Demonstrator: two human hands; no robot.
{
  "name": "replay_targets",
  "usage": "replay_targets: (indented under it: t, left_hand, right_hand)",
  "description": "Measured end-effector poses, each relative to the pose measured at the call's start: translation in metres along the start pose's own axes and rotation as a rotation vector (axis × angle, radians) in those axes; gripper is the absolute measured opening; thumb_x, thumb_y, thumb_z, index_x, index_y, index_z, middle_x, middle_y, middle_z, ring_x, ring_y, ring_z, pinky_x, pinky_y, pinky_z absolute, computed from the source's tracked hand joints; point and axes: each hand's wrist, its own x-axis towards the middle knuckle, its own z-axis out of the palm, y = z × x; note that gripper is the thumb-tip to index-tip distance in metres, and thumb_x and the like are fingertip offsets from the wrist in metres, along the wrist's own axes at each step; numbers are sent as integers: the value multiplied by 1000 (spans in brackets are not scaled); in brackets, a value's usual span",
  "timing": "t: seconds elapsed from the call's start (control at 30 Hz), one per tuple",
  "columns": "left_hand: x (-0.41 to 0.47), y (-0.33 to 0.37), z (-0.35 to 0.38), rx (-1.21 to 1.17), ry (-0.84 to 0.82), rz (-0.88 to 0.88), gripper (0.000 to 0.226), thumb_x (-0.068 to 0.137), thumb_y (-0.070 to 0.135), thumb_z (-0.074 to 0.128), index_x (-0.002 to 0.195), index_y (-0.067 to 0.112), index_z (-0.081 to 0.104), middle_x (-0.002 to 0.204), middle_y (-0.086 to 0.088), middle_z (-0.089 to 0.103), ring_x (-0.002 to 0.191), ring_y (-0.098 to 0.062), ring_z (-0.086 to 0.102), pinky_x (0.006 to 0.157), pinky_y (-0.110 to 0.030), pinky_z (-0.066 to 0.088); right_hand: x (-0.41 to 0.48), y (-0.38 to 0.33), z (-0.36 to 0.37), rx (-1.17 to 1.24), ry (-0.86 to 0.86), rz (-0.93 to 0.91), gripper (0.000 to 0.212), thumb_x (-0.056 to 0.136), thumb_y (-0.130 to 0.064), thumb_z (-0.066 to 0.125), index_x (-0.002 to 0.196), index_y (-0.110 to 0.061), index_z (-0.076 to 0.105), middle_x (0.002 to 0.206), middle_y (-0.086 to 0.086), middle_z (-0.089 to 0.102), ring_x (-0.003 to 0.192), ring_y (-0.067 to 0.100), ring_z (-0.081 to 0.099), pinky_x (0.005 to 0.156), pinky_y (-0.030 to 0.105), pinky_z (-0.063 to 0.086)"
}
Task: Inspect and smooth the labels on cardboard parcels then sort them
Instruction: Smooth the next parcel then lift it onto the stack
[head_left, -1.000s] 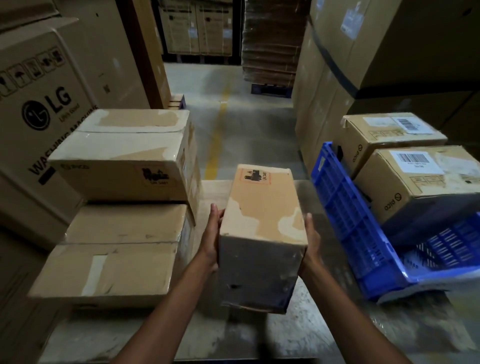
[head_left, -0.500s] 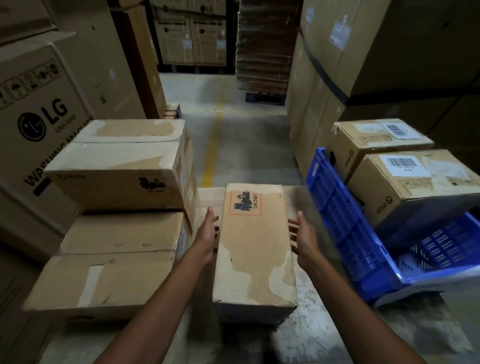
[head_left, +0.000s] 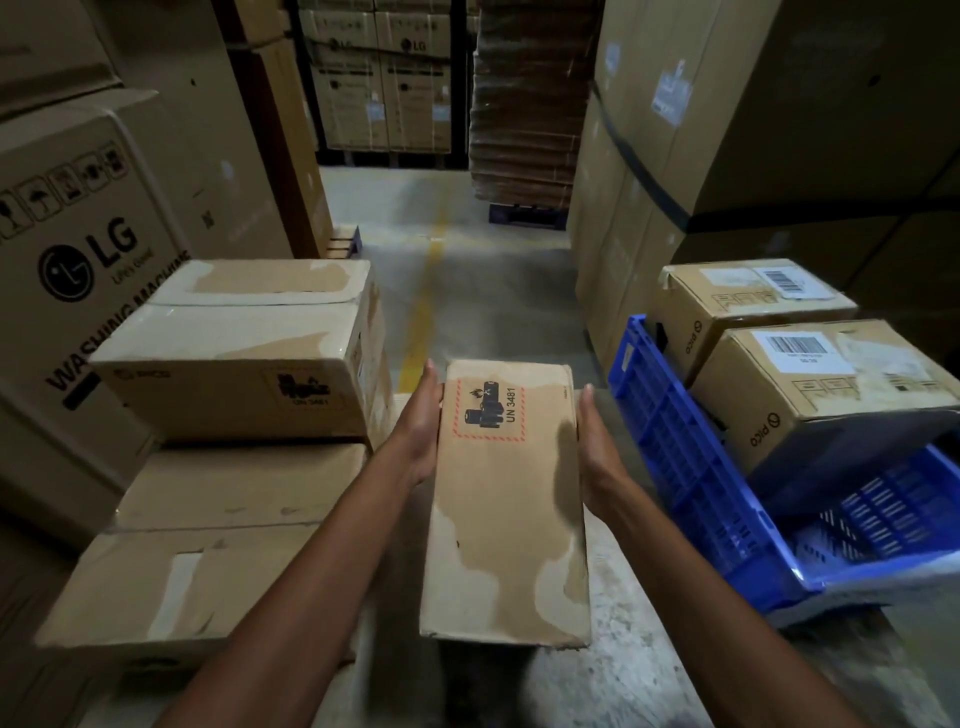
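Observation:
A long cardboard parcel (head_left: 509, 519) lies lengthwise in front of me on the worn table (head_left: 639, 649), broad face up. A red-bordered UN 3481 battery label (head_left: 488, 415) sits flat at its far end. My left hand (head_left: 421, 431) presses against the parcel's left side with straight fingers. My right hand (head_left: 597, 457) lies the same way along the right side. Both hands are beside the label end, and neither touches the label.
Two larger parcels are stacked at left, the upper (head_left: 244, 353) on the lower (head_left: 208, 545). A tilted blue crate (head_left: 727, 493) at right holds two barcode-labelled parcels (head_left: 831, 384) (head_left: 748, 296). Big cartons wall both sides, with a floor aisle (head_left: 467, 291) ahead.
The parcel, tipped up between my hands a second ago, now lies flat with its labelled face up. Both hands have slid forward along its sides toward the label end.

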Motion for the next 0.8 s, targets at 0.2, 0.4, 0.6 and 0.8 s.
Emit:
replay_targets:
  t: [0.2, 0.4, 0.6, 0.8]
  left_hand:
    - [-17, 23, 5, -46, 4, 180, 69, 99, 69, 19, 132, 21, 55, 120, -12, 71, 112, -29, 65, 84, -44, 53]
    - [-22, 17, 3, -88, 89, 295, 67, 97, 70, 25, 133, 22, 57, 131, -6, 60, 121, -23, 55, 96, -44, 48]
    - [-25, -5, -5, -84, 209, 236, 59, 97, 65, 38, 123, 16, 60, 123, -9, 66, 115, -27, 60, 95, -45, 47]
    - [-30, -26, -4, 168, 323, 289, 24, 100, 40, 55, 115, 21, 54, 116, -3, 63, 111, -24, 60, 87, -36, 51]
  right_hand:
    - [-7, -22, -3, 3, -8, -217, 70, 106, -55, 14, 101, -11, 69, 78, 2, 73, 72, 12, 73, 61, 23, 56]
    - [-6, -23, 0, 77, 41, -253, 66, 101, -64, 18, 127, -23, 64, 111, 4, 75, 105, 17, 71, 85, 33, 58]
    - [-14, -16, 1, 100, 140, -212, 55, 104, -57, 28, 113, -16, 63, 108, 4, 70, 100, 18, 66, 74, 32, 49]
    - [-15, 2, -2, -185, 180, -184, 29, 103, -45, 47, 118, -22, 56, 118, 3, 63, 102, 14, 62, 79, 32, 53]
